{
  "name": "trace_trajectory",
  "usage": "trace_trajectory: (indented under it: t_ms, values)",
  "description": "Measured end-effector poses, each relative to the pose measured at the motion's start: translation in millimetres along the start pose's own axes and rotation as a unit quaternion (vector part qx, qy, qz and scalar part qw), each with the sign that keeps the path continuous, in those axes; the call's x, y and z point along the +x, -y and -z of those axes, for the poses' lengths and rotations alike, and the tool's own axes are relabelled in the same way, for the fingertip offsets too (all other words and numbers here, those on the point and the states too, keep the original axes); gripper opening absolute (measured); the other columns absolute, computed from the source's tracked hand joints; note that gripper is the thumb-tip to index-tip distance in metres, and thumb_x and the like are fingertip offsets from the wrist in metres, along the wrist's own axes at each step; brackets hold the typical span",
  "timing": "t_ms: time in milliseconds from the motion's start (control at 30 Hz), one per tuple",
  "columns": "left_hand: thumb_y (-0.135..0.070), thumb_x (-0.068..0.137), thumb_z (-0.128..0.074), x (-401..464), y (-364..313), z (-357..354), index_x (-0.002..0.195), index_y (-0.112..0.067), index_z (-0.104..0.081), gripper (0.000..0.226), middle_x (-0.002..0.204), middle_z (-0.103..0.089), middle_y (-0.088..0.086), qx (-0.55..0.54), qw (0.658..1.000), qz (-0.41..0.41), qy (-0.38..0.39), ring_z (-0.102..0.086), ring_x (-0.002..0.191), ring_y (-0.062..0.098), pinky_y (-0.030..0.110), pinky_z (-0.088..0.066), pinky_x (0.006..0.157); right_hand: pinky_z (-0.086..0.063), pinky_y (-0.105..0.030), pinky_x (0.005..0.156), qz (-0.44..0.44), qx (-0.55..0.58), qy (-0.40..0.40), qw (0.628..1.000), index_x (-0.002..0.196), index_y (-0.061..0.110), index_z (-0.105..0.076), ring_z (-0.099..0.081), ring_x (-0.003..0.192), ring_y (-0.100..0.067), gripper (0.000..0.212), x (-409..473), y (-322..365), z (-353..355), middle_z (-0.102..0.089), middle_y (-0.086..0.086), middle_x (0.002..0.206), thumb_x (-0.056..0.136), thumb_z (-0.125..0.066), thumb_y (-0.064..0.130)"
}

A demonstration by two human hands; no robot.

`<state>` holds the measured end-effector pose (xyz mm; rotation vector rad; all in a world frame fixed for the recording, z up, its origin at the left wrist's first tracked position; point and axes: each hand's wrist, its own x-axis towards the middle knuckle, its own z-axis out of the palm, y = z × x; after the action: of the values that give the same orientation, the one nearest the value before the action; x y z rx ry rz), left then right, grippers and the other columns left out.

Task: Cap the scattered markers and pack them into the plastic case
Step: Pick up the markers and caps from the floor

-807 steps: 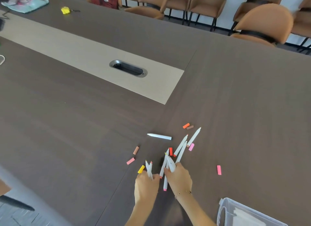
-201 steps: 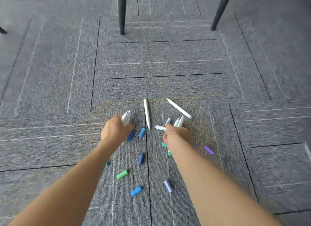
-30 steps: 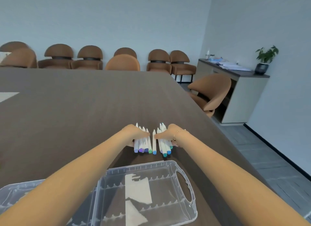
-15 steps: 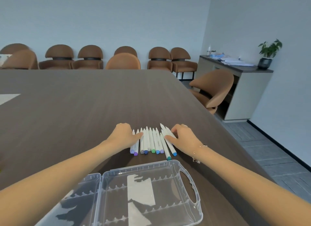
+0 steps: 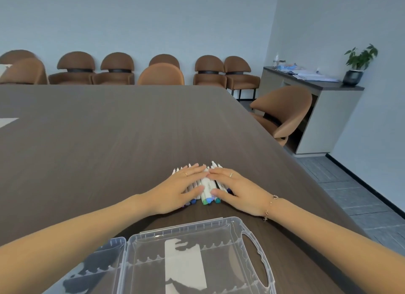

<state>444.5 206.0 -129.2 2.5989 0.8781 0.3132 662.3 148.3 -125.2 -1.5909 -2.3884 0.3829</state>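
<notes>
Brown chairs (image 5: pixel 117 69) line the pale far wall behind a dark wood tabletop (image 5: pixel 109 127). On it, the left hand (image 5: pixel 178 188) lies flat over a bundle of white markers (image 5: pixel 206 185), its fingers (image 5: pixel 194 170) straight and close together. Just beside it, the right hand (image 5: pixel 237 189) presses the same bundle from the other side, fingertips meeting the left's. Nearer the camera, a clear plastic case (image 5: pixel 197 258) lies open.
</notes>
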Motion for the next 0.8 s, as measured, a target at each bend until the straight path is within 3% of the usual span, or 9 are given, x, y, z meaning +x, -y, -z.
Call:
trace_trajectory:
  t_ms: [67,167,233,333,467,533,667,800]
  values:
    - [-0.045,0.098,-0.034,2,-6,-1,0.149,-0.030,-0.022,0.055,0.156,-0.016,-0.015,-0.052,0.998,0.016,-0.016,-0.007,0.139,-0.008,0.023,-0.001,0.119,-0.011,-0.020,0.116,0.001,0.022,0.006,1.000,0.149,0.030,-0.022,-0.010,0.143,-0.001,0.063,-2,1,0,-0.014,0.014,0.157,0.093,-0.034,0.055]
    - [-0.062,0.088,-0.036,-1,-8,4,0.151,-0.030,-0.002,0.079,0.154,0.007,-0.021,0.007,0.999,0.002,0.041,0.007,0.140,-0.007,0.021,0.004,0.117,-0.002,-0.016,0.114,0.024,0.019,0.058,0.998,0.152,0.031,-0.006,0.005,0.141,0.005,0.080,-4,1,3,0.002,0.017,0.157,0.087,-0.040,0.063]
    - [-0.071,0.082,-0.039,-2,-7,8,0.150,-0.029,0.009,0.093,0.150,0.016,-0.023,0.079,0.994,-0.011,0.073,0.015,0.136,-0.010,0.015,0.010,0.112,-0.001,-0.015,0.114,0.042,0.003,0.050,0.998,0.152,0.030,-0.006,0.004,0.141,0.005,0.082,-3,1,2,0.001,0.016,0.158,0.086,-0.044,0.062]
    - [-0.069,0.085,-0.033,-1,-9,9,0.150,-0.027,0.011,0.089,0.155,0.015,-0.016,0.122,0.989,-0.028,0.078,0.018,0.137,-0.007,0.016,0.012,0.112,-0.003,-0.009,0.110,0.038,-0.032,0.012,0.999,0.151,0.030,-0.015,-0.003,0.138,0.009,0.077,-5,2,1,-0.011,0.012,0.158,0.086,-0.042,0.062]
    - [-0.062,0.091,-0.028,-1,-12,11,0.149,-0.028,0.011,0.078,0.156,0.014,-0.014,0.117,0.988,-0.028,0.097,0.015,0.140,-0.004,0.017,0.012,0.114,-0.017,-0.018,0.115,0.032,-0.028,-0.014,0.999,0.148,0.030,-0.025,-0.015,0.139,0.002,0.078,-11,8,3,-0.023,0.014,0.154,0.082,-0.046,0.065]
    - [-0.062,0.091,-0.030,-1,-15,11,0.149,-0.028,0.012,0.080,0.156,0.015,-0.015,0.102,0.989,-0.022,0.103,0.015,0.139,-0.006,0.014,0.012,0.111,-0.017,-0.023,0.116,0.034,-0.005,-0.004,0.999,0.148,0.030,-0.022,-0.008,0.142,-0.001,0.083,-12,9,6,-0.018,0.016,0.154,0.078,-0.048,0.068]
    - [-0.069,0.087,-0.032,0,-13,15,0.149,-0.030,0.014,0.086,0.154,0.020,-0.018,0.120,0.987,-0.019,0.105,0.021,0.133,-0.008,0.012,0.016,0.105,0.006,-0.010,0.110,0.042,-0.055,0.068,0.995,0.148,0.039,-0.001,0.020,0.134,0.014,0.083,-14,-1,17,0.015,0.031,0.147,0.081,-0.038,0.070]
    - [-0.073,0.082,-0.039,-2,-13,11,0.150,-0.030,0.010,0.094,0.154,0.016,-0.018,0.111,0.988,-0.009,0.104,0.015,0.136,-0.008,0.014,0.010,0.109,-0.009,-0.015,0.114,0.033,-0.065,0.084,0.994,0.148,0.043,-0.002,0.003,0.138,0.011,0.074,-13,-13,21,0.006,0.029,0.151,0.086,-0.037,0.065]
